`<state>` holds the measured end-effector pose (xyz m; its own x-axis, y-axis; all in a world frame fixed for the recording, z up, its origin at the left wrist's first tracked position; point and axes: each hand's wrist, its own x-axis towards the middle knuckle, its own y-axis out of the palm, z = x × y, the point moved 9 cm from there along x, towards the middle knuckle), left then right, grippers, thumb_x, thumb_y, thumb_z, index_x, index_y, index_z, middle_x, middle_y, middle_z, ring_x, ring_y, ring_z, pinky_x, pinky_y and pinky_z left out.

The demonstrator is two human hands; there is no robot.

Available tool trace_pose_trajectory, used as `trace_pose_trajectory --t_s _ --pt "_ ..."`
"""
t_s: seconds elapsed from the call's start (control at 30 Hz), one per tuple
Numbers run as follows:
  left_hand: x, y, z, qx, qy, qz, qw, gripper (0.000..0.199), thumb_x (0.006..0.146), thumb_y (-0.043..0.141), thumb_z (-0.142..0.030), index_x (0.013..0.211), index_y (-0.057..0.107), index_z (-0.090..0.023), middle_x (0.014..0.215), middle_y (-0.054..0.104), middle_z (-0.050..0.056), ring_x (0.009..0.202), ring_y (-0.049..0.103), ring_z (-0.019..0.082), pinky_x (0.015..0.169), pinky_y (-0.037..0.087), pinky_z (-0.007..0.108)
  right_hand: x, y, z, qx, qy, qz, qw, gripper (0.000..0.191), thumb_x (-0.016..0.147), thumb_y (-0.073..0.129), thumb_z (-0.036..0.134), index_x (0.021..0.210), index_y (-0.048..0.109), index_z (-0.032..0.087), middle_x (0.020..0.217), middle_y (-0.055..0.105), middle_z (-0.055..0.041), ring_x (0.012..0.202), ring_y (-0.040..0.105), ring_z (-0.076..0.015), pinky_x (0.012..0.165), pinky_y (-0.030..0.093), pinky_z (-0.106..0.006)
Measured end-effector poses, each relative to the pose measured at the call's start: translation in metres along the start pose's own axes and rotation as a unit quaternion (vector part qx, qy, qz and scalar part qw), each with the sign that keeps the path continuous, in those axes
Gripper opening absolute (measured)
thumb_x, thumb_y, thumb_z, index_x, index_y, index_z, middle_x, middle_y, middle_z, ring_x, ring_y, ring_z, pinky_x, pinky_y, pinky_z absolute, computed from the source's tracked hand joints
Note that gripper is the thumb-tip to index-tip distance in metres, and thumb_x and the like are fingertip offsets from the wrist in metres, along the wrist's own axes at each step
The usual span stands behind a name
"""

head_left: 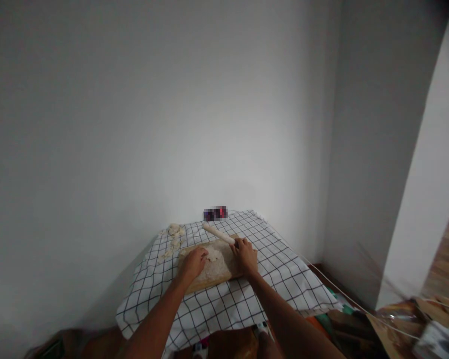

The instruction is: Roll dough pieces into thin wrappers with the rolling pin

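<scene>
A floured wooden board lies on a white cloth with dark checks. On it is a pale, thin piece of dough. My left hand is over the board's left part, fingers curled at the dough's edge; whether they pinch it is too small to tell. My right hand is closed around the near right end of a pale rolling pin, which points away to the upper left over the board's far edge. Several flattened dough pieces lie on the cloth left of the board.
The checked cloth covers a table against a pale wall. A pixelated dark and red item sits at the table's back edge. A white cable runs down the right side. Cardboard and bags crowd the lower right.
</scene>
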<state>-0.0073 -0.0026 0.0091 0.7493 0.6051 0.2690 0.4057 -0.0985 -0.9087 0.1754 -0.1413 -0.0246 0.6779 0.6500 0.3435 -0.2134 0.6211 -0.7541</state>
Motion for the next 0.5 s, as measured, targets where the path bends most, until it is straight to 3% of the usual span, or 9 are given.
trace_pose_trajectory --t_s 0.13,0.27,0.37,0.5 --pt "-0.002 -0.034 0.013 0.034 -0.06 -0.07 0.995 0.028 0.108 0.043 -0.021 0.098 0.07 -0.02 0.104 0.079 0.007 0.101 0.073 0.02 0.094 0.052 0.032 -0.001 0.006 0.008 -0.041 -0.034 0.021 0.998 0.028 0.112 0.056 0.046 0.124 0.07 0.025 0.13 0.071 -0.0116 0.125 0.063 -0.0298 0.098 0.046 -0.043" --pt "-0.003 -0.063 0.024 0.099 -0.079 -0.121 0.985 0.033 0.111 0.037 -0.024 0.095 0.066 -0.021 0.102 0.076 0.009 0.1 0.07 0.022 0.094 0.051 0.033 -0.007 0.005 0.022 -0.05 -0.088 0.015 0.995 0.032 0.106 0.064 0.053 0.112 0.072 0.023 0.124 0.073 -0.011 0.122 0.063 -0.0302 0.105 0.042 -0.045" --pt "-0.001 -0.056 0.028 0.107 -0.061 -0.119 0.985 0.037 0.112 0.036 -0.027 0.099 0.07 -0.02 0.108 0.078 0.011 0.108 0.07 0.024 0.102 0.052 0.037 -0.012 0.003 0.03 -0.038 -0.127 0.016 0.991 0.036 0.102 0.069 0.058 0.109 0.073 0.023 0.123 0.073 -0.0098 0.123 0.063 -0.0305 0.109 0.04 -0.045" --pt "0.0 -0.013 0.029 0.064 -0.025 -0.073 0.995 0.04 0.109 0.04 -0.02 0.136 0.069 -0.019 0.141 0.074 0.011 0.137 0.065 0.024 0.121 0.047 0.04 -0.011 0.007 0.029 -0.042 -0.133 0.037 0.989 0.04 0.108 0.059 0.06 0.111 0.072 0.023 0.125 0.072 -0.0102 0.121 0.065 -0.0291 0.108 0.042 -0.044"
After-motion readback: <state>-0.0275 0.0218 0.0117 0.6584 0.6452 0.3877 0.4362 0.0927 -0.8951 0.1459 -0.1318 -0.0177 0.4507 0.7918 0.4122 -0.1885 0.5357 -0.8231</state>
